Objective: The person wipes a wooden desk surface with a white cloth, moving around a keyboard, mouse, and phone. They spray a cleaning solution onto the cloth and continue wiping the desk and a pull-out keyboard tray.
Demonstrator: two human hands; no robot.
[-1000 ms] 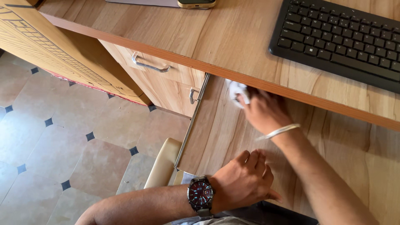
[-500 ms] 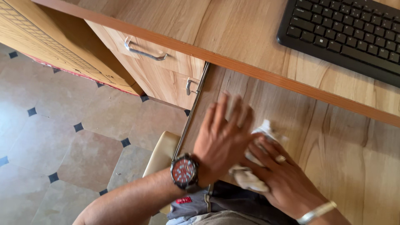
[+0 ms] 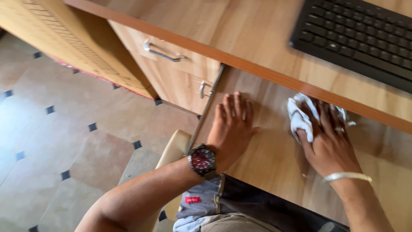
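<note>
My right hand (image 3: pixel 329 141) presses a crumpled white cloth (image 3: pixel 299 118) against the pulled-out wooden keyboard shelf (image 3: pixel 274 159), close under the desk's front edge. A metal bangle circles that wrist. My left hand (image 3: pixel 230 129) lies flat with fingers spread on the shelf's left part, near the metal slide rail (image 3: pixel 206 109). A watch with a red dial sits on the left wrist.
A black keyboard (image 3: pixel 356 38) lies on the wooden desk top (image 3: pixel 240 38) at the upper right. Left of the shelf are drawers with metal handles (image 3: pixel 163 53). A chair edge (image 3: pixel 171 157) and tiled floor (image 3: pixel 64 141) lie below left.
My right hand has carried the cloth from the shelf's near middle up and right toward the desk edge. My left hand has come off the cloth and flattened on the shelf.
</note>
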